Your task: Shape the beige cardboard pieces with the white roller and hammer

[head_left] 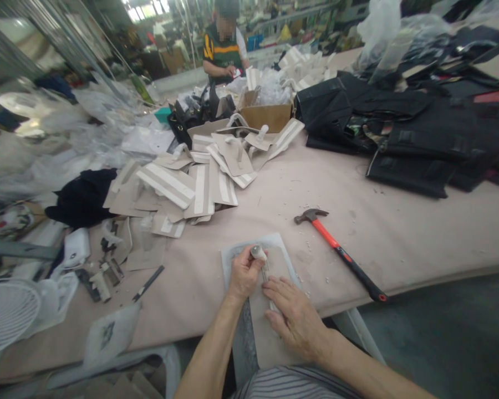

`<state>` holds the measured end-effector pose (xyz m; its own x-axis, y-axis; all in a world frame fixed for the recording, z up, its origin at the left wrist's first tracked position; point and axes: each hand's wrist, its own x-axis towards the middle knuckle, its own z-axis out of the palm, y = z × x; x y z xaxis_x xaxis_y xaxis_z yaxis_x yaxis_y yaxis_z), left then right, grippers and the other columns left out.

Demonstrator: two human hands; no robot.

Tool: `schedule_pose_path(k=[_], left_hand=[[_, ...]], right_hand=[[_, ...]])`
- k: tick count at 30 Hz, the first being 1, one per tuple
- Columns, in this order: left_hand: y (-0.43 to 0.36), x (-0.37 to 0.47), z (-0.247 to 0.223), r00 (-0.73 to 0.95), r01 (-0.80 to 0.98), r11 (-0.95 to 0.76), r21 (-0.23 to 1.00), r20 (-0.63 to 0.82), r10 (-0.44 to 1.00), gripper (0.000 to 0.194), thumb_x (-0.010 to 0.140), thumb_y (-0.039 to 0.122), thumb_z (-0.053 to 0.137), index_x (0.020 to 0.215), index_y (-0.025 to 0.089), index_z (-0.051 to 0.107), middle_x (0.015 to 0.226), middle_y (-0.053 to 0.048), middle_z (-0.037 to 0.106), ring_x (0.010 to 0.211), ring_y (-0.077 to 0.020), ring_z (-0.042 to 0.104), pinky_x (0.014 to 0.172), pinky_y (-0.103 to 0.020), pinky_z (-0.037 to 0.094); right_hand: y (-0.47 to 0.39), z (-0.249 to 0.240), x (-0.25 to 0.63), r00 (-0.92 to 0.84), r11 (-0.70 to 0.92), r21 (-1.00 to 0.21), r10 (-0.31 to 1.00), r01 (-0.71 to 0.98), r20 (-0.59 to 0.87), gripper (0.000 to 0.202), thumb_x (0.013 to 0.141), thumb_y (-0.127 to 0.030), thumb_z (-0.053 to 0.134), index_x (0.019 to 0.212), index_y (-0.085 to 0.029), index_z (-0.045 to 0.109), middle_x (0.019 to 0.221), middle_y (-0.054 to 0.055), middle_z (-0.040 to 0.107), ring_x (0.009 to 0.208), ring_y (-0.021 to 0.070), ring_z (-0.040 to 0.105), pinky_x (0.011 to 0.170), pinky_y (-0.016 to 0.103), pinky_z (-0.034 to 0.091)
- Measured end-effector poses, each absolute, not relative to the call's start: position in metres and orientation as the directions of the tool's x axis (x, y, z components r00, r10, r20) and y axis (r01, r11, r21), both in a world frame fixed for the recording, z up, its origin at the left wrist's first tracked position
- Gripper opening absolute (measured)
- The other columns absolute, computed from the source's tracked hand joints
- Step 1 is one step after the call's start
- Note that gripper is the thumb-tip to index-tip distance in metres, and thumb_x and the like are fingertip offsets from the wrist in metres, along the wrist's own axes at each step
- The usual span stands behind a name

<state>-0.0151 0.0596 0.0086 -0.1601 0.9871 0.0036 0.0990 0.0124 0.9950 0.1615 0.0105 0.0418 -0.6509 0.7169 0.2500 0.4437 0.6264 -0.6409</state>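
Observation:
A whitish cylinder-shaped piece (pixel 258 252) with a grey round end is pinched in my left hand (pixel 244 272), whose fingers are closed around its side. Beneath it lies a beige panel (pixel 261 338), which runs over a grey slab (pixel 280 244) toward my lap. My right hand (pixel 296 313) rests on this panel just below the piece, fingers stretched out and pressing near a narrow pale strip. The strip is partly covered by the fingers. To the right of both hands lies a claw hammer (pixel 336 249) with a red and black handle.
Beige panels with white strips (pixel 199 183) are heaped ahead on the table (pixel 266 194). Black bags (pixel 419 127) lie at the right. Plastic wrapping and a white fan (pixel 8 316) stand at the left. Beyond a cardboard box (pixel 266 115), another person (pixel 224 50) handles something small.

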Motion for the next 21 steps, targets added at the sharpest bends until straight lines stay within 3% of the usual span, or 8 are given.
schedule_pose_path(k=[3, 7, 10, 11, 14, 16, 19, 21], left_hand=[[0.06, -0.014, 0.011, -0.153, 0.134, -0.014, 0.991, 0.034, 0.988, 0.021, 0.084, 0.03, 0.069, 0.101, 0.018, 0.071, 0.097, -0.008, 0.079, 0.088, -0.0227, 0.074, 0.08, -0.031, 0.056], [0.058, -0.011, 0.012, -0.172, 0.149, -0.042, 0.988, 0.068, 0.983, 0.019, 0.08, 0.026, 0.069, 0.098, 0.019, 0.071, 0.095, -0.007, 0.079, 0.087, -0.023, 0.073, 0.081, -0.033, 0.055], [0.054, -0.008, 0.013, -0.196, 0.149, -0.038, 0.988, 0.067, 0.978, 0.02, 0.079, 0.025, 0.068, 0.097, 0.019, 0.073, 0.094, -0.006, 0.078, 0.087, -0.0225, 0.071, 0.081, -0.033, 0.054], [0.052, -0.007, 0.014, -0.196, 0.155, -0.043, 0.987, 0.073, 0.978, 0.02, 0.08, 0.026, 0.067, 0.097, 0.02, 0.073, 0.093, -0.006, 0.077, 0.085, -0.0221, 0.07, 0.08, -0.032, 0.053], [0.049, -0.008, 0.015, -0.158, 0.182, -0.069, 0.981, 0.098, 0.982, 0.017, 0.082, 0.027, 0.065, 0.095, 0.021, 0.075, 0.084, -0.003, 0.073, 0.075, -0.0195, 0.065, 0.071, -0.029, 0.049], [0.049, -0.009, 0.016, -0.118, 0.189, -0.086, 0.978, 0.109, 0.987, 0.017, 0.083, 0.027, 0.063, 0.094, 0.021, 0.076, 0.079, -0.002, 0.07, 0.069, -0.018, 0.06, 0.065, -0.027, 0.046], [0.05, -0.01, 0.017, -0.087, 0.204, -0.114, 0.972, 0.134, 0.987, 0.018, 0.083, 0.023, 0.062, 0.094, 0.021, 0.075, 0.077, -0.002, 0.068, 0.069, -0.018, 0.059, 0.064, -0.027, 0.045], [0.051, -0.01, 0.017, -0.077, 0.229, -0.138, 0.964, 0.159, 0.984, 0.017, 0.082, 0.02, 0.061, 0.094, 0.021, 0.074, 0.076, -0.002, 0.068, 0.07, -0.0183, 0.06, 0.066, -0.028, 0.046]], right_hand=[[0.025, 0.047, 0.175, -0.583, 0.626, -0.623, 0.749, 0.468, 0.315, 0.036, 0.099, -0.028, 0.045, 0.128, -0.016, 0.062, 0.13, 0.015, 0.066, 0.123, 0.0259, 0.06, 0.106, 0.048, 0.049], [0.069, 0.046, 0.223, -0.274, 0.43, -0.477, 0.89, 0.767, 0.363, 0.033, 0.096, -0.031, 0.049, 0.121, -0.015, 0.062, 0.126, 0.019, 0.063, 0.119, 0.0308, 0.059, 0.102, 0.049, 0.049], [0.097, 0.04, 0.263, -0.135, 0.189, -0.307, 0.973, 0.933, 0.188, 0.031, 0.086, -0.029, 0.057, 0.11, -0.01, 0.062, 0.117, 0.024, 0.062, 0.108, 0.0354, 0.059, 0.091, 0.05, 0.05], [0.103, 0.039, 0.272, -0.094, 0.12, -0.309, 0.991, 0.944, 0.097, 0.026, 0.084, -0.028, 0.058, 0.104, -0.011, 0.062, 0.109, 0.023, 0.063, 0.1, 0.0337, 0.061, 0.085, 0.047, 0.05], [0.111, 0.042, 0.283, -0.03, -0.053, -0.497, 0.987, 0.866, -0.158, 0.008, 0.081, -0.028, 0.056, 0.082, -0.02, 0.055, 0.077, 0.009, 0.061, 0.071, 0.0224, 0.058, 0.064, 0.034, 0.048], [0.112, 0.053, 0.276, -0.075, -0.112, -0.63, 0.962, 0.768, -0.263, 0.012, 0.082, -0.03, 0.053, 0.073, -0.023, 0.049, 0.063, 0.003, 0.055, 0.055, 0.0169, 0.052, 0.051, 0.028, 0.043], [0.105, 0.08, 0.256, -0.164, -0.126, -0.739, 0.938, 0.662, -0.306, 0.021, 0.088, -0.037, 0.045, 0.072, -0.024, 0.045, 0.059, -0.001, 0.053, 0.044, 0.0127, 0.046, 0.041, 0.025, 0.039], [0.094, 0.099, 0.244, -0.185, -0.084, -0.793, 0.952, 0.604, -0.242, 0.027, 0.094, -0.044, 0.039, 0.075, -0.024, 0.043, 0.059, -0.003, 0.051, 0.042, 0.0116, 0.044, 0.04, 0.024, 0.036]])
